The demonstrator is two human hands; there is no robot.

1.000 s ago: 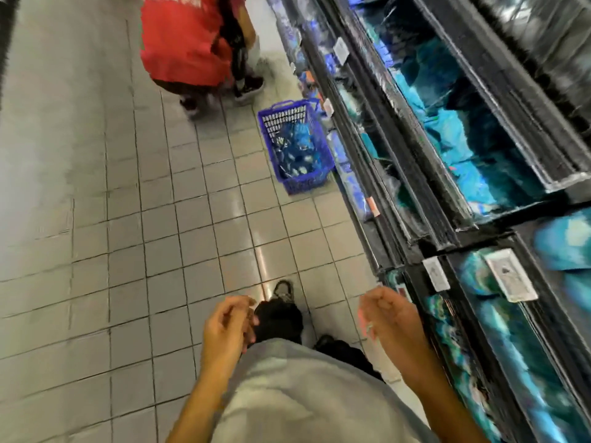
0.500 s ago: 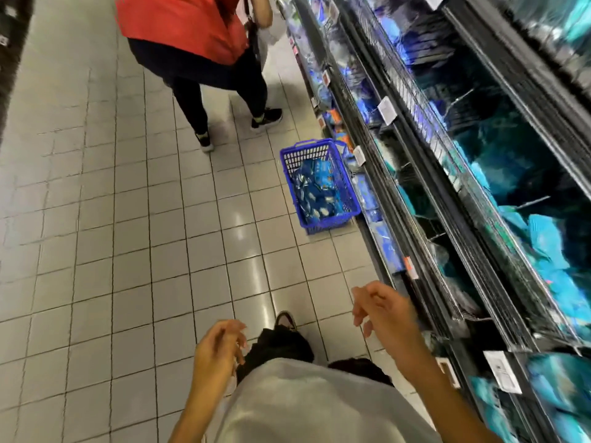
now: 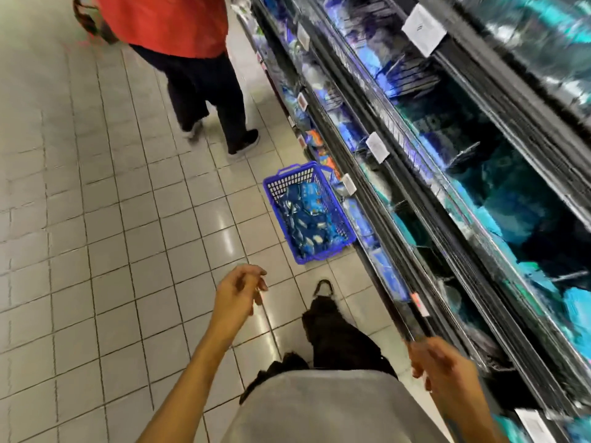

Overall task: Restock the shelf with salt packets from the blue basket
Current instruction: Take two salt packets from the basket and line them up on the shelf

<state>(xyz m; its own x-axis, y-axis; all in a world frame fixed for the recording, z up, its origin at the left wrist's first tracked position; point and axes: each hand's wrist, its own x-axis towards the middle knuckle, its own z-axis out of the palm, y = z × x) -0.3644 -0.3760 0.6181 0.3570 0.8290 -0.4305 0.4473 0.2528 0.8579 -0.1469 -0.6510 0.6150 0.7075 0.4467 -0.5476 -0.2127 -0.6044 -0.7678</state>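
The blue basket stands on the tiled floor against the foot of the shelf, with several blue salt packets piled inside. My left hand hangs loosely curled and holding nothing, a short step before the basket. My right hand is lower right, close to the front edge of the shelf, fingers apart and holding nothing. The shelf runs along the right side with blue and teal packets behind wire fronts and white price tags.
A person in a red top and dark trousers stands in the aisle just beyond the basket. My forward foot is on the tiles right before the basket. Pale floor tiles spread to the left.
I have walked toward the basket, which now lies much nearer. My left hand swung forward and my right hand dropped back beside the shelf. The person in red stood up and stepped away.
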